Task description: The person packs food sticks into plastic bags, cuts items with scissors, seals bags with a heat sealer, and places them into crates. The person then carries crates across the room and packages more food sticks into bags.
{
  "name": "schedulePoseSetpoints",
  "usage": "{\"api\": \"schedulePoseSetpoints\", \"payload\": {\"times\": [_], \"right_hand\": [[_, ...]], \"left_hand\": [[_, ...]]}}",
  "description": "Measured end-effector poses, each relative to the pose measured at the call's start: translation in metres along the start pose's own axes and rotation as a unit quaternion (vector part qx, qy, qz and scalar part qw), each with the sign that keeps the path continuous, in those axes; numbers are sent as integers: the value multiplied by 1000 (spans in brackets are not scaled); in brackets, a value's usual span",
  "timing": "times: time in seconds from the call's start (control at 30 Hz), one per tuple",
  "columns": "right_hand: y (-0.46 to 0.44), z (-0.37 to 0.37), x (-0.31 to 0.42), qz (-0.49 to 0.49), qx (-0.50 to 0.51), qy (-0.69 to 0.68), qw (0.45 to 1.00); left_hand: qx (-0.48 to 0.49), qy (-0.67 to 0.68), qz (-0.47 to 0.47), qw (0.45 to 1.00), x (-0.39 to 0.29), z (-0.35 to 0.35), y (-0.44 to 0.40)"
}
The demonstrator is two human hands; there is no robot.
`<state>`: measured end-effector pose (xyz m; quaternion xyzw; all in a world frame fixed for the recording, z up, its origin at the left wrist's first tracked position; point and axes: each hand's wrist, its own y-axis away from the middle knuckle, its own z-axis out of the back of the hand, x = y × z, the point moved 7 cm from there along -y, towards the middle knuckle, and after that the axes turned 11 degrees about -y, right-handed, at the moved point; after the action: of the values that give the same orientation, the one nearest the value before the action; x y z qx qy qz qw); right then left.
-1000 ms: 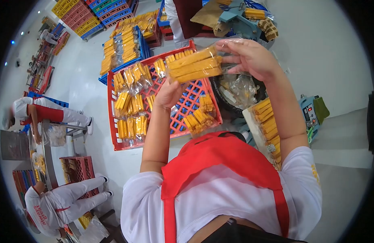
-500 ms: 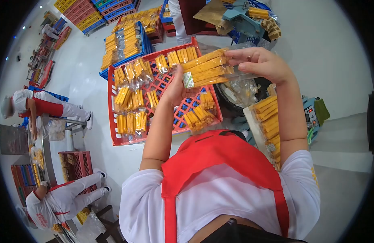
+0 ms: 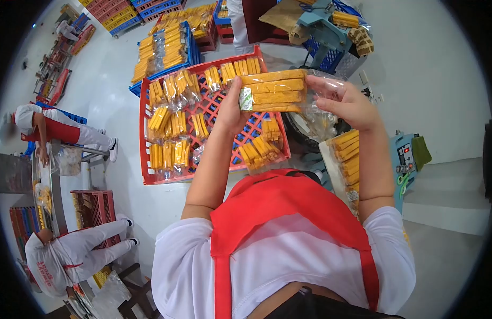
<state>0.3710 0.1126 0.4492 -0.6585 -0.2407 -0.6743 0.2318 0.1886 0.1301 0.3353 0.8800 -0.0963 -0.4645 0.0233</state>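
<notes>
A clear plastic bag of yellow-orange sticks (image 3: 275, 89) is held up level between my hands, with a small green-and-white label at its left end. My left hand (image 3: 232, 110) grips the filled left end, thumb along the edge. At the other end, my right hand (image 3: 346, 101) is closed on the loose clear plastic, fingers behind it and thumb in front. Beneath the bag lies a red plastic crate (image 3: 146, 133) holding several rows of similar packs (image 3: 171, 155). Below my right forearm, a pale tray (image 3: 333, 175) carries more yellow sticks.
Blue-green sealing machines stand at the right (image 3: 408, 159) and top (image 3: 320, 29). A blue crate (image 3: 191, 50) of packs sits beyond the red one. Several people in white are around, two at a bench (image 3: 57, 181) on the left. A dark round container (image 3: 296, 130) borders the crate.
The bag has turned from a slant to nearly level. My right hand has shifted slightly right and down on its clear end; my left hand keeps its hold.
</notes>
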Motion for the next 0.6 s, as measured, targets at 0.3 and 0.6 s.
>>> {"api": "schedulePoseSetpoints", "payload": {"times": [0.3, 0.6], "right_hand": [[3, 14, 0, -28, -3, 0, 1000], [3, -11, -10, -18, 87, -31, 996]], "left_hand": [[72, 71, 30, 994, -9, -3, 3], [46, 30, 41, 998, -11, 0, 6]]}}
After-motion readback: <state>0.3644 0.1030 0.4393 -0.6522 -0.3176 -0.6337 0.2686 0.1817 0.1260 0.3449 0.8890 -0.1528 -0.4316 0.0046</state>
